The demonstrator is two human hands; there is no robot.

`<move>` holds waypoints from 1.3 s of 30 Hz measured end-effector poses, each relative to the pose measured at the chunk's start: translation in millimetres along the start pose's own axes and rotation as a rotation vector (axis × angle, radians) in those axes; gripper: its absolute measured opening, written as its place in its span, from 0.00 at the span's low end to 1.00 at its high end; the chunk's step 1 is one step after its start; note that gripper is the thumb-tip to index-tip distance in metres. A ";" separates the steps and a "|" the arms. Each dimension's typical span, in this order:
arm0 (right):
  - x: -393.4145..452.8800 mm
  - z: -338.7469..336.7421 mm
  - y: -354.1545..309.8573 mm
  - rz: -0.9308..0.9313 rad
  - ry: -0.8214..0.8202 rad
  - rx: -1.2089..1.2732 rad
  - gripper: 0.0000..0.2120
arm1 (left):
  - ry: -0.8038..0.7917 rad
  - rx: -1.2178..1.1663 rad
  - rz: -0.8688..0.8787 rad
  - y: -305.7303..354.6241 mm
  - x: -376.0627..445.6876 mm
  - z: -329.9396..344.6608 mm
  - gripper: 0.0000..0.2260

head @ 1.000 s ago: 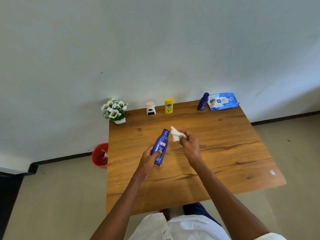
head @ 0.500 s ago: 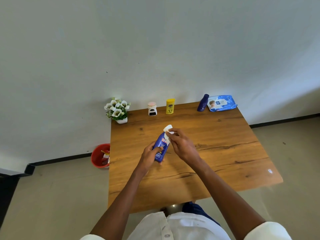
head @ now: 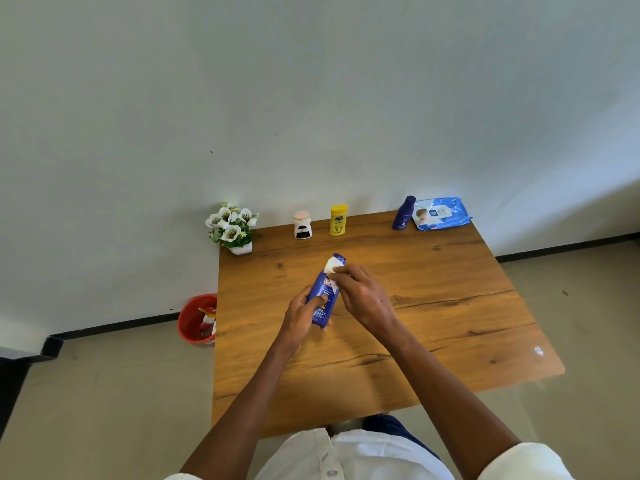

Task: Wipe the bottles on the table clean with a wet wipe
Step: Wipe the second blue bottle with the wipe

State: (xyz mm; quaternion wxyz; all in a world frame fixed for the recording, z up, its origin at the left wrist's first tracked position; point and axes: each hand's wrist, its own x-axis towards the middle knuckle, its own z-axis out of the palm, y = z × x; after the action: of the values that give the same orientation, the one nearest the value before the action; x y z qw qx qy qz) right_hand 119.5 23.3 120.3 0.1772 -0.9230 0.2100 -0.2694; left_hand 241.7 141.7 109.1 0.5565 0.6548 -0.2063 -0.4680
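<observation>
While left hand (head: 300,315) wraps lower half of blue lotion bottle (head: 325,292), tilted above wooden table (head: 433,306) centre, right hand (head: 363,296) fingertips pinch wet wipe (head: 333,265) against bottle neck. Yellow bottle (head: 338,220), dark blue bottle (head: 403,213), wipes pack (head: 440,213) at far edge.

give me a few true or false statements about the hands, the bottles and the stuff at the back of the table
1. The left hand holds the blue bottle by its lower half. True.
2. The right hand presses the white wipe near the bottle's top. True.
3. The yellow bottle lies flat on the table. False: it stands upright at the far edge.
4. The wipes pack sits at the far left corner. False: it is at the far right, beside the dark blue bottle.
5. The flower pot is at the far left corner. True.
</observation>
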 end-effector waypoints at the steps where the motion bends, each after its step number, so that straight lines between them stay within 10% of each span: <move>1: -2.2 1.9 0.6 0.038 0.012 0.037 0.14 | 0.004 -0.007 -0.003 0.6 -0.1 0.9 0.13; 14: -7.1 -4.7 16.6 0.842 0.100 0.526 0.13 | 0.008 0.006 0.011 5.7 7.2 -6.4 0.12; 31: 29.6 -5.5 -8.2 0.613 0.195 0.550 0.13 | -0.067 0.345 0.238 17.6 6.3 4.7 0.19; 39: 41.5 0.4 -7.6 0.834 0.254 0.817 0.08 | -0.072 0.399 0.257 15.3 10.8 2.7 0.21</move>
State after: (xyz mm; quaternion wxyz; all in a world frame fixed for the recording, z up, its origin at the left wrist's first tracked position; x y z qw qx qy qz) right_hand 153.8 9.8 140.9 0.5820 -0.5803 0.4536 -0.3444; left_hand 248.4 127.2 119.3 0.4633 0.7030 -0.3961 -0.3663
